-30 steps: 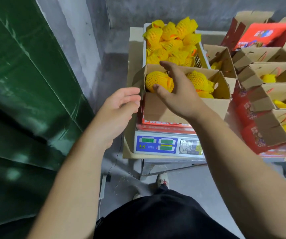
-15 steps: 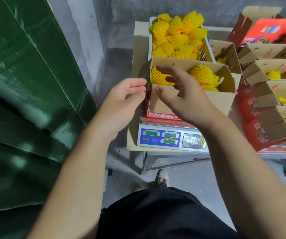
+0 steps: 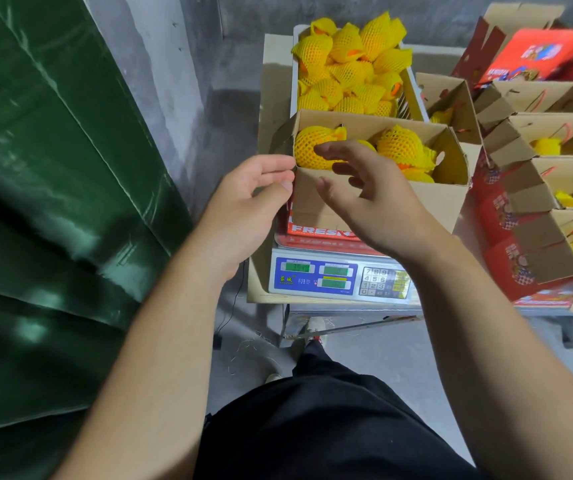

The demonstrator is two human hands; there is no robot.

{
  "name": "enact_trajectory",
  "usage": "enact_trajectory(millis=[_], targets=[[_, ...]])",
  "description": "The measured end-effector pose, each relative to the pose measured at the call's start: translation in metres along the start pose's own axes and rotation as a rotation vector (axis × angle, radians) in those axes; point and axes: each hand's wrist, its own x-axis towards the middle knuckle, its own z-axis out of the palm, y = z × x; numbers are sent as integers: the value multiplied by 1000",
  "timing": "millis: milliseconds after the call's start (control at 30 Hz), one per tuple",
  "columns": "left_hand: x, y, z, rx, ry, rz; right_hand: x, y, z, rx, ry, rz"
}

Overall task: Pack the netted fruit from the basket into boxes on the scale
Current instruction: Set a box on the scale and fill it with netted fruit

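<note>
An open cardboard box stands on the digital scale and holds several fruits in yellow net. Behind it a white basket is heaped with more netted fruit. My left hand is at the box's near-left corner, its fingertips touching the side flap. My right hand hovers over the box's front wall, fingers spread and loosely bent, holding nothing.
Several more open cardboard boxes with yellow fruit inside line the table to the right, with a red printed box behind them. A green tarpaulin fills the left. Grey concrete floor lies below the table.
My right hand has drawn back out of the box toward me, empty. My left hand has moved in until it touches the box's left corner.
</note>
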Motion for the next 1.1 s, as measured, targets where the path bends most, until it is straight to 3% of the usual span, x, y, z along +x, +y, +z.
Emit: enact_trajectory(millis=[433,700,800,900,1033,1100], targets=[[55,-2,22,52,48,23,47,41,-12,53,-6,-51],[134,17,47,77,157,74,118,116,-83,84,310,33],[185,38,59,168,140,123,167,161,-117,-65,224,145],[246,47,77,324,19,143,228,215,-133,-246,51,259],[317,26,101,517,-136,44,302,280,-128,-318,89,267],[340,11,109,565,-176,-21,335,307,-120,-423,22,241]])
